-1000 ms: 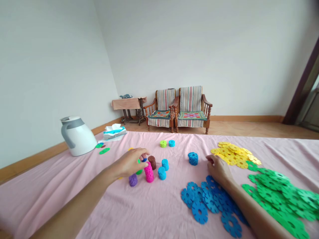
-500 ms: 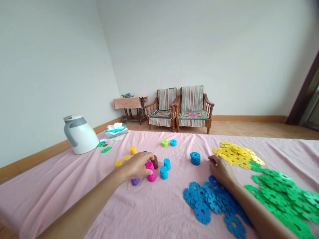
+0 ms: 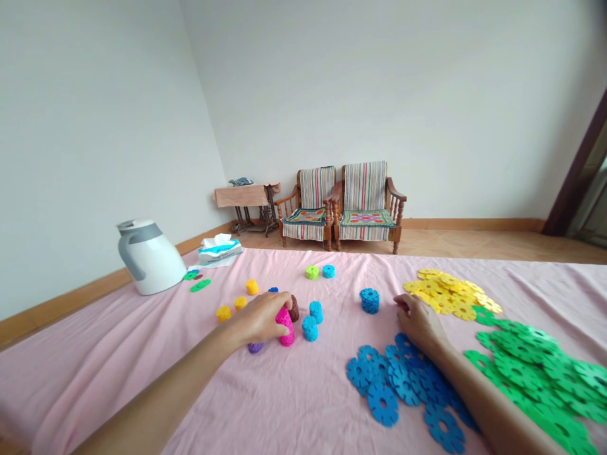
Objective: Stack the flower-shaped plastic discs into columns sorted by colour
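My left hand [image 3: 266,318] is closed around the upper part of a pink stack of notched plastic discs [image 3: 286,335], which stands on the cloth. Just behind its fingertips is a brown stack [image 3: 294,308], and a purple stack [image 3: 255,347] sits partly hidden under the hand. Two light-blue stacks [image 3: 310,328] stand to its right. Resting on the cloth, my right hand [image 3: 420,319] has loosely bent fingers, slightly apart, with nothing visible in them. It lies between a blue stack [image 3: 370,301], loose yellow discs [image 3: 446,292] and loose blue discs [image 3: 383,403].
Green discs [image 3: 531,360] are heaped at the right on the pink cloth [image 3: 227,404]. Small yellow stacks [image 3: 223,313] stand left; lime [image 3: 312,272] and blue [image 3: 329,271] ones stand farther back. A white jug [image 3: 154,262] and tissue box [image 3: 219,251] are at far left.
The view has shifted very slightly. The top of the pink stack leans a little more to the left under my left hand. My right hand stays where it was.
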`<state>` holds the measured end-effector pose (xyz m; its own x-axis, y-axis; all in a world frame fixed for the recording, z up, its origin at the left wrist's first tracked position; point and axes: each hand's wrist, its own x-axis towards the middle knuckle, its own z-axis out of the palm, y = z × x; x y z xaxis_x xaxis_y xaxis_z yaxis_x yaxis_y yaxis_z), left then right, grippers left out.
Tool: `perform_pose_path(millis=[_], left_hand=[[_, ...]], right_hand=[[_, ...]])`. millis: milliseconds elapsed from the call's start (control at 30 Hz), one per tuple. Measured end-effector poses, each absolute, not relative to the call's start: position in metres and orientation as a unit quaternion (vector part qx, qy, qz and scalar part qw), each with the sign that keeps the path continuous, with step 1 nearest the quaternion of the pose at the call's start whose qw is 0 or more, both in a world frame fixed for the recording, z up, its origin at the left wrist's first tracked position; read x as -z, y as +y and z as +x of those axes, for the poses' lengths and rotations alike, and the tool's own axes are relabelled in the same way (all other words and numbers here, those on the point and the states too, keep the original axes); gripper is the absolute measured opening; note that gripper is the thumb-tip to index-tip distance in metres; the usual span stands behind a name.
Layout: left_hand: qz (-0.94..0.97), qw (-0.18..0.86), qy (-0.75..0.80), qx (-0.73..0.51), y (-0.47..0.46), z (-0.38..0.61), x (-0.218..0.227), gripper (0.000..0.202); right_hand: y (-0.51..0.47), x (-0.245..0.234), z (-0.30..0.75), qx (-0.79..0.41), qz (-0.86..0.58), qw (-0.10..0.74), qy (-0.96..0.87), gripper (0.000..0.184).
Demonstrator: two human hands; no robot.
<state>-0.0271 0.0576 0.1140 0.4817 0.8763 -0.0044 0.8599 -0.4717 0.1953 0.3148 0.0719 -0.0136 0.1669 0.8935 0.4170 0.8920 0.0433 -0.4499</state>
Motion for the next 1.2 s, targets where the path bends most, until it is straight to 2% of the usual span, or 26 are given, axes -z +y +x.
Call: perform_pose_path(millis=[900,1200], left_hand=[[0.857,0.066,0.509,-0.042,0.056,-0.022,-0.110,0.013],[0.850,0.069,0.519,-0.057,0.053,-0.028,-0.125,0.012]], right_hand=[[0.074,0.017,0.318,-0.013,-0.686,0.325,-0.650,0.030],[0.075,0.019,0.319,-0.011,-0.686,0.330,-0.648,0.029]])
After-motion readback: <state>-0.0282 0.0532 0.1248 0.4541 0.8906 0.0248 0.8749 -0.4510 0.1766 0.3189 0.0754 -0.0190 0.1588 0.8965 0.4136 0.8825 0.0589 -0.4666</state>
